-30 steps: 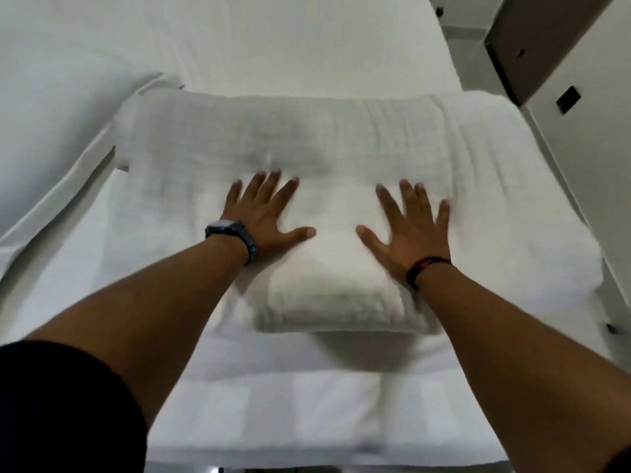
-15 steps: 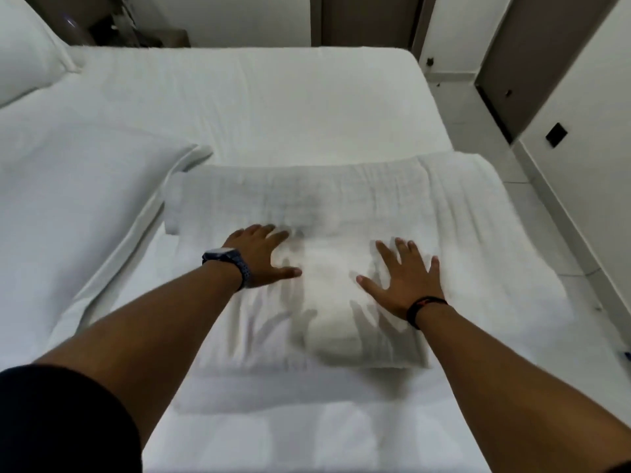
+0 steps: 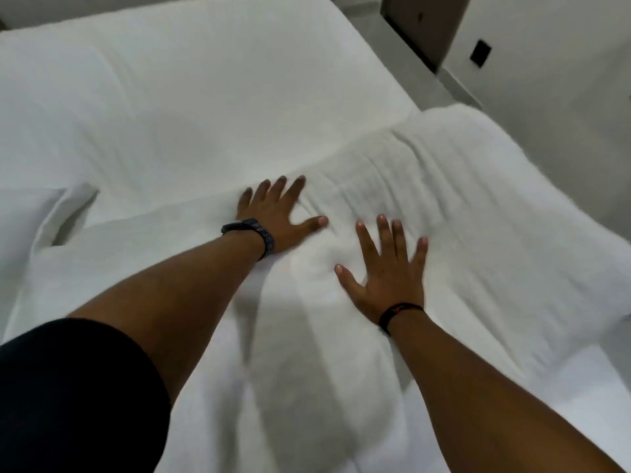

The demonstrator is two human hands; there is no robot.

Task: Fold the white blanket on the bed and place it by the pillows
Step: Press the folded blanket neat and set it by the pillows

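The white blanket lies folded in thick layers across the near part of the bed, stretching from the lower middle out to the right edge. My left hand rests flat on its far left edge, fingers spread, a dark watch on the wrist. My right hand presses palm down on the middle of the blanket, fingers apart, a black band on the wrist. Neither hand grips the cloth. A white pillow shows at the left edge, with its flap lying beside the blanket.
Smooth white sheet covers the far half of the bed. Beyond the bed's right side are a grey tiled floor, a brown door and a wall with a black socket.
The view has tilted and swung left, so the blanket now runs diagonally. My left hand slid toward the blanket's far edge. Both hands stay flat on it.
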